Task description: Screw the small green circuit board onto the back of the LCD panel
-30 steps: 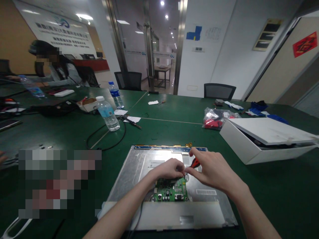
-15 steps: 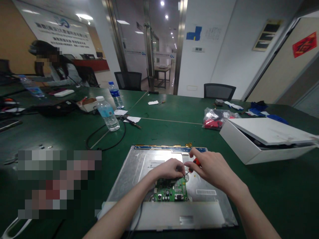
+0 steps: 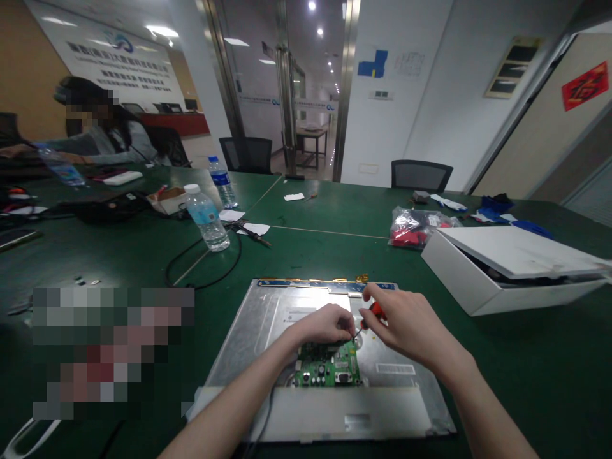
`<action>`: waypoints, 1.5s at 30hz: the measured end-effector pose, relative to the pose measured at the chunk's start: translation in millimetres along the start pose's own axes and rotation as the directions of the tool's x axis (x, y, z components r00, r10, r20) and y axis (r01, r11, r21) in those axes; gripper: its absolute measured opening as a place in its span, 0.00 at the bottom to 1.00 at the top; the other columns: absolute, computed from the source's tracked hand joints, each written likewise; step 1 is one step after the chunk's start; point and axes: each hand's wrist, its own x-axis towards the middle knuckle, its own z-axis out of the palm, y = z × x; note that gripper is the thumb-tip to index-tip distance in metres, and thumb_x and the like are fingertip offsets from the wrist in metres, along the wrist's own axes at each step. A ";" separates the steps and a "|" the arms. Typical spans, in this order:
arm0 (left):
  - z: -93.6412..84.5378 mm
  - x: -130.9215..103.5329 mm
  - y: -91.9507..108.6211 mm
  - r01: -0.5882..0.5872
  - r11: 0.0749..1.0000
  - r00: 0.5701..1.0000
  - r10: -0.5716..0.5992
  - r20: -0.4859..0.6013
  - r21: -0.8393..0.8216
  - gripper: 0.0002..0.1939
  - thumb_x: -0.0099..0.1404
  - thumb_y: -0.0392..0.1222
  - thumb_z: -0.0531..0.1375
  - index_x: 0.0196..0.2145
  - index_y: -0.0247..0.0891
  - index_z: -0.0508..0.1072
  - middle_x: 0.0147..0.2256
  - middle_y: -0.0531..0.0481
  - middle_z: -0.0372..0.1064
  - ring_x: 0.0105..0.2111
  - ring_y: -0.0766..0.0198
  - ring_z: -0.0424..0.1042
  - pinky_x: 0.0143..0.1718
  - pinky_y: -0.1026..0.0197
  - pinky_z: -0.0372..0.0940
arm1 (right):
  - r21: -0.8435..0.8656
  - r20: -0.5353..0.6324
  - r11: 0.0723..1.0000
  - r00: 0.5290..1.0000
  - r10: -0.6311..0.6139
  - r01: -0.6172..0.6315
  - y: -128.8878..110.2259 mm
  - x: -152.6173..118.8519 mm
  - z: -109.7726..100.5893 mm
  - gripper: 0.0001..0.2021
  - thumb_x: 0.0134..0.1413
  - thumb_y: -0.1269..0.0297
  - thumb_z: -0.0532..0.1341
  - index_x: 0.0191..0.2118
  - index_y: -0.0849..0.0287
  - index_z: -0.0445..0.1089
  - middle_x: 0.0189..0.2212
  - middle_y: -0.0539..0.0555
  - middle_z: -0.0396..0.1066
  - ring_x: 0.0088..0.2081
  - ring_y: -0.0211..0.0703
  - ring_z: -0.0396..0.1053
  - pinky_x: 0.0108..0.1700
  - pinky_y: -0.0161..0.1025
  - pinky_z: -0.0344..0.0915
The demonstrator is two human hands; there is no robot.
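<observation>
Green covers the broad surface (image 3: 325,255), where a seated person (image 3: 129,137) in a grey top works at the far left. A metal-backed display panel (image 3: 258,331) lies flat on the near part of the surface, with a blue circuit strip (image 3: 306,285) along its far edge. Well apart to the right sits a white box (image 3: 459,280), its lid tilted over dark contents. Just beyond the box rests a clear plastic bag (image 3: 415,226) of red items. Left of center, a white-capped water bottle (image 3: 208,220) stands near a blue-capped bottle (image 3: 222,183), with a looped black cable (image 3: 167,271) on the near side of the pair.

Both hands meet above the panel. The right hand (image 3: 408,322) is partly closed, thumb and fingers around the red handle of a screwdriver (image 3: 376,312). The left hand (image 3: 329,324) reaches over the far side of a green circuit board (image 3: 325,366), fingers curled and fingertips drawn in beside the screwdriver's tip; whether they pinch anything cannot be told. The board sits on the middle of the panel, the screwdriver's thin shaft slanting down to its far right corner. A pixelated block hides part of the surface at left.
</observation>
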 end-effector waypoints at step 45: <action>-0.4 -0.3 -0.7 0.005 1.000 1.000 -0.005 0.011 -0.024 0.07 0.51 0.28 0.61 0.29 0.34 0.76 0.25 0.55 0.69 0.27 0.67 0.67 0.29 0.69 0.58 | -0.042 0.013 0.999 1.000 0.017 -0.016 5.5 -0.4 2.5 0.07 0.58 0.59 0.57 0.41 0.54 0.66 0.30 0.51 0.74 0.31 0.47 0.71 0.26 0.35 0.49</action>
